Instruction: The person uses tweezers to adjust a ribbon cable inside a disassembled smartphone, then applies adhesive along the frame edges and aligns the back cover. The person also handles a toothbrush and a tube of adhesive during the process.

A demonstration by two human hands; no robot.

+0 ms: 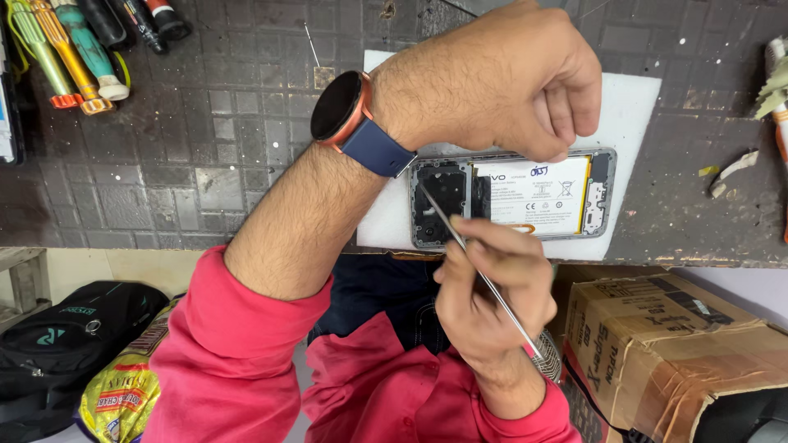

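Dark, scuffed grid-patterned workbench (205, 148) fills the head view, with a white foam pad (632, 107) on it bearing an opened grey smartphone (513, 197): back cover off, white battery and boards exposed, so disassembly looks well begun, battery still seated. Its long axis runs left-right. The left hand (501, 78) is curled above its upper edge; the right hand (492, 287) pinches a thin metal probe (476, 267), tip angled up-left into the phone's left end.

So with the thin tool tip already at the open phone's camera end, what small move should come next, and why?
Probably ease the thin metal tool in the right hand a little deeper under the part at the dark camera end of the opened phone. Its tip sits there already, and the left hand is closed over the phone's upper edge, apparently steadying it on the white pad.
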